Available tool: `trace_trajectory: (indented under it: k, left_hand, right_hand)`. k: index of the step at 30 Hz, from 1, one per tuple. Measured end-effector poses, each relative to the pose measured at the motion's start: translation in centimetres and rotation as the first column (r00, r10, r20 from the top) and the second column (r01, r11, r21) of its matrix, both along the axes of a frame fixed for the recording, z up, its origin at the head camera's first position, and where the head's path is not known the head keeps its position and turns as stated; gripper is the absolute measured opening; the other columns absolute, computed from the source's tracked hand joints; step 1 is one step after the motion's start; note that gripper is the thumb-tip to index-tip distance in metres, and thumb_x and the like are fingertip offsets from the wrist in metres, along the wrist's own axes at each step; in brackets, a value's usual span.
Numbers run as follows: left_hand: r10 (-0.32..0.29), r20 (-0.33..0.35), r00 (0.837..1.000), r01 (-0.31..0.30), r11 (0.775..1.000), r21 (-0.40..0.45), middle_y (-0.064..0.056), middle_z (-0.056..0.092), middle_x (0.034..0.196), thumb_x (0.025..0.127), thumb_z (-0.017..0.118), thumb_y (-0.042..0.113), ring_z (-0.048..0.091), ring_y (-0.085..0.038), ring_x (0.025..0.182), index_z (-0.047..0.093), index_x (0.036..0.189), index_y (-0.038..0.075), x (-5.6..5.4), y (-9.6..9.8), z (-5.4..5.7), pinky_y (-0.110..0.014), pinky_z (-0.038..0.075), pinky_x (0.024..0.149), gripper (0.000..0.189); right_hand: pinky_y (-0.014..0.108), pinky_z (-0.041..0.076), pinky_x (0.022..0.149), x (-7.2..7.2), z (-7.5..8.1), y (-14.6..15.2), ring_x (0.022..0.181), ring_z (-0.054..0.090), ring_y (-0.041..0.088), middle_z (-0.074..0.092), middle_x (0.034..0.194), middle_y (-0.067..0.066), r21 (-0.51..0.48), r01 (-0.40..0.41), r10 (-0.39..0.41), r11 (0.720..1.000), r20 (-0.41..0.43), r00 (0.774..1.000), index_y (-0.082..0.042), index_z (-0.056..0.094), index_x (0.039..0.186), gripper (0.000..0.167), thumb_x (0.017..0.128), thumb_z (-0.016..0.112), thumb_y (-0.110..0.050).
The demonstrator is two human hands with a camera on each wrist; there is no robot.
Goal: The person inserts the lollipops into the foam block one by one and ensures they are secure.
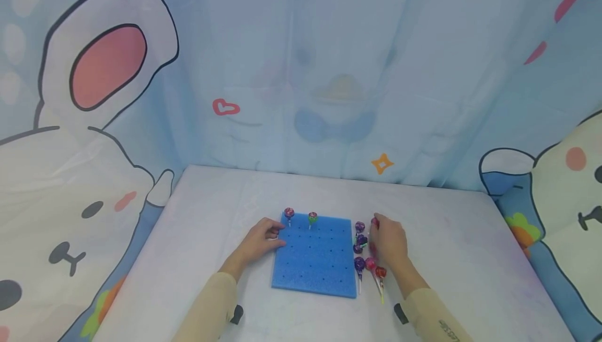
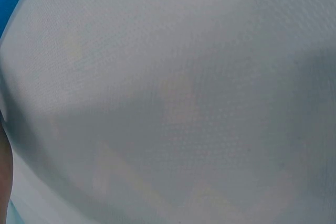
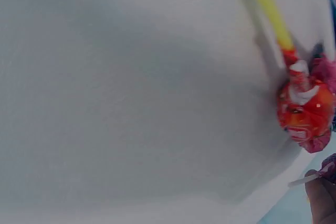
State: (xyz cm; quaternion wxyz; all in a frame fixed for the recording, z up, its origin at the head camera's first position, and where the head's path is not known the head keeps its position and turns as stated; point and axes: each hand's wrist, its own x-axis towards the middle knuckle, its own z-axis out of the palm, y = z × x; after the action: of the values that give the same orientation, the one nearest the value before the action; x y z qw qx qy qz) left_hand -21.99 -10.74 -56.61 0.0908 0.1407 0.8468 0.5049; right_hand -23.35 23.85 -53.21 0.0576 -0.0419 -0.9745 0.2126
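My left hand [image 1: 257, 238] rests at the left edge of a blue foam board [image 1: 312, 273] dotted with small holes, thumb and fingertips right at the edge. Two lollipops stand upright along the board's far side, a dark red one [image 1: 289, 213] and a red-and-green one [image 1: 312, 218]. To the right of the board, my right hand [image 1: 391, 238] pinches a pink-wrapped lollipop [image 1: 374, 222]. In the right wrist view the held lollipop [image 3: 329, 166] shows its white stick beside a fingertip; the rest of that hand is mostly out of frame.
Several loose lollipops lie between the board and my right hand, among them a purple one [image 1: 359, 264], a pink one [image 1: 370, 263] and a red-orange one [image 1: 381, 272] with a yellow stick. A white cloth [image 1: 226, 196] covers the table, with a printed curtain [image 1: 263, 60] behind.
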Motion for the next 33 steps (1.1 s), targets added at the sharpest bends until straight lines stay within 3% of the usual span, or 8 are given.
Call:
trace_trajectory:
  k: [7, 15, 18, 25, 33]
  left_hand:
    - [0.001, 0.001, 1.000, -0.001, 1.000, -0.005, -0.008, 0.055, 0.121, 0.090, 0.072, 0.017, 0.059, -0.023, 0.112, 0.059, 0.126, 0.005, 0.1, 0.1, 0.2, -0.034, 0.050, 0.098, 0.040]
    - [0.004, 0.004, 1.000, -0.004, 1.000, -0.009, -0.008, 0.055, 0.121, 0.090, 0.072, 0.017, 0.058, -0.023, 0.112, 0.059, 0.126, 0.005, 0.1, 0.1, 0.1, -0.034, 0.050, 0.098, 0.040]
    - [0.004, 0.005, 1.000, -0.004, 1.000, -0.012, -0.007, 0.055, 0.121, 0.090, 0.072, 0.018, 0.058, -0.023, 0.113, 0.059, 0.126, 0.006, 0.1, 0.1, 0.2, -0.034, 0.050, 0.098, 0.040]
    - [0.009, 0.008, 1.000, -0.008, 1.000, -0.008, -0.007, 0.055, 0.121, 0.090, 0.072, 0.019, 0.058, -0.023, 0.113, 0.059, 0.126, 0.006, 0.2, 0.1, 0.2, -0.035, 0.050, 0.099, 0.040]
    - [0.004, 0.009, 1.000, -0.004, 1.000, -0.004, -0.008, 0.054, 0.121, 0.090, 0.072, 0.018, 0.058, -0.023, 0.113, 0.059, 0.126, 0.005, 0.3, 0.1, 0.3, -0.035, 0.050, 0.099, 0.040]
  right_hand:
    - [0.049, 0.055, 0.085, -0.2, 1.1, -0.6, 0.096, 0.065, 0.039, 0.065, 0.111, 0.028, -0.094, 0.016, -0.029, 0.995, -0.139, 0.990, 0.009, 0.057, 0.126, 0.033, 0.097, 0.058, -0.008]
    - [0.049, 0.053, 0.090, -0.2, 1.9, -1.3, 0.108, 0.063, 0.040, 0.064, 0.118, 0.027, -0.283, -0.031, -0.035, 0.958, -0.227, 0.973, 0.007, 0.057, 0.126, 0.032, 0.097, 0.058, -0.009]
    - [0.048, 0.055, 0.086, -0.2, 2.3, -1.9, 0.110, 0.063, 0.038, 0.064, 0.120, 0.025, -0.341, -0.051, -0.034, 0.939, -0.239, 0.970, 0.004, 0.058, 0.126, 0.033, 0.097, 0.059, -0.011]
    - [0.039, 0.052, 0.092, 0.1, 2.7, -2.8, 0.113, 0.063, 0.033, 0.063, 0.125, 0.020, -0.459, -0.093, 0.005, 0.883, -0.188, 0.982, -0.002, 0.058, 0.131, 0.036, 0.098, 0.060, -0.018]
    - [0.029, 0.054, 0.088, 0.1, 2.4, -3.6, 0.113, 0.064, 0.026, 0.065, 0.125, 0.014, -0.512, -0.116, 0.030, 0.851, -0.173, 0.985, -0.008, 0.061, 0.129, 0.035, 0.097, 0.062, -0.021]
